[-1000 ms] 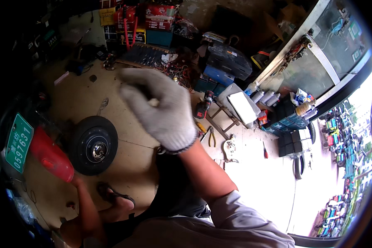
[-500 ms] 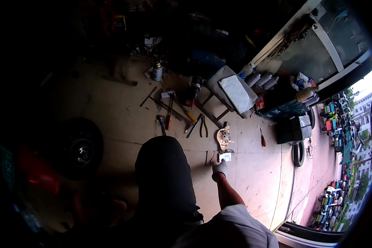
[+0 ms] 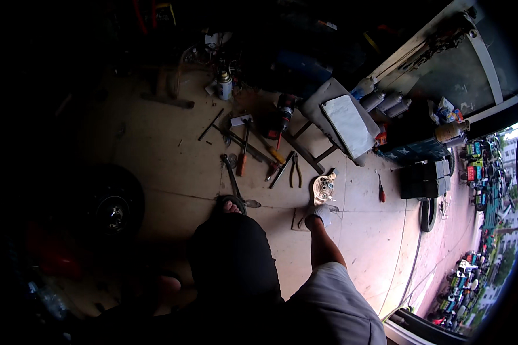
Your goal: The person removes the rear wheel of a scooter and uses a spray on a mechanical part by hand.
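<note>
My right hand, in a pale work glove, reaches down to the concrete floor and sits just below a round, cream-coloured metal part. The glove lies at the edge of a flat brownish scrap; its fingers are too small to read. A dim skin-coloured shape at the lower left looks like my left hand, lost in shadow. My black trouser leg and sandalled foot lie between the two hands.
Hand tools are spread on the floor: pliers, a hammer, a long wrench, a red screwdriver, a spray can. A small black wheel lies left, a stool with a white board behind, a tyre right.
My gloved right hand has dropped from close in front of the camera to the floor beside the round metal part. The picture has turned much darker on the left.
</note>
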The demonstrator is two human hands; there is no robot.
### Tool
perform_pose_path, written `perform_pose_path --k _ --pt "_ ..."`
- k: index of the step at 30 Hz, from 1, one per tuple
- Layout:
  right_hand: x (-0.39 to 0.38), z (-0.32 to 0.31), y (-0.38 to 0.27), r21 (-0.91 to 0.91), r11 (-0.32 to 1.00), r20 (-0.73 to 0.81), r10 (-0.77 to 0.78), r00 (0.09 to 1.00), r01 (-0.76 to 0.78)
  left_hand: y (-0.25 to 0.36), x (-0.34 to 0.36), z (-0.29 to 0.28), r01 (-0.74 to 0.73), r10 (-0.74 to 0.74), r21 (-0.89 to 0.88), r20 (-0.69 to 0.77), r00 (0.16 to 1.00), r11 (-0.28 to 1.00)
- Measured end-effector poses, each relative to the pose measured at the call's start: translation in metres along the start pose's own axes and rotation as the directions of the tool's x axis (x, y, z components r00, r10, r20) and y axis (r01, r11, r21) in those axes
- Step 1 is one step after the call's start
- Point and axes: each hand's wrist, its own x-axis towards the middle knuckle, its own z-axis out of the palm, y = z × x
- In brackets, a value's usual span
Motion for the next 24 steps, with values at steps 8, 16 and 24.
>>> perform_pose_path --k 8,16,24 --pt "-0.135 -0.031 -0.050 0.395 0.783 -0.067 -0.497 0.865 0.480 0.005 0.002 -0.009 -0.037 0.038 0.027 -0.017 0.999 0.999" --pt "0.015 -0.051 0.027 -0.024 0.921 -0.124 -0.389 0.913 0.389 0.016 0.002 -0.015 -0.078 0.080 0.059 -0.025 0.996 0.995" --pt "0.026 -0.029 0.041 -0.229 0.861 -0.060 -0.478 0.877 0.454 0.038 0.003 -0.020 -0.139 0.144 0.129 -0.030 0.989 0.982"
